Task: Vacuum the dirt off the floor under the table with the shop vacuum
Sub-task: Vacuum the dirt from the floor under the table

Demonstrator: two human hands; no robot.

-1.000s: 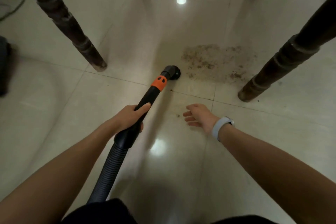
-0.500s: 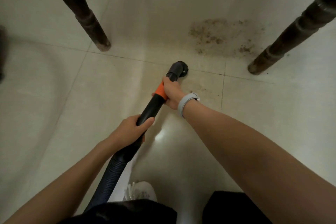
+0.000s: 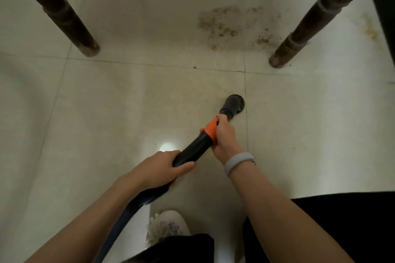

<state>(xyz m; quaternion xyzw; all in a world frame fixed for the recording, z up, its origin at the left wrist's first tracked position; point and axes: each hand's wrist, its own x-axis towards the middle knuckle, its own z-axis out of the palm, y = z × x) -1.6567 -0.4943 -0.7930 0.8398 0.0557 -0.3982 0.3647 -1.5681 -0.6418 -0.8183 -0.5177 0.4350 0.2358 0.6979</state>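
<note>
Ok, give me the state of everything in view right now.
left hand: closed on the black wand
right hand: closed at the orange collar
brush nozzle: short of the dirt
dirt patch: not vacuumed
table legs: standing

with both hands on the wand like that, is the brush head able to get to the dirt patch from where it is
Probably yes. The floor between the brush head and the dirt patch looks bare, and the patch lies in the open gap between the table legs, nearest the right table leg. The left hand and right hand grip the wand.
</note>
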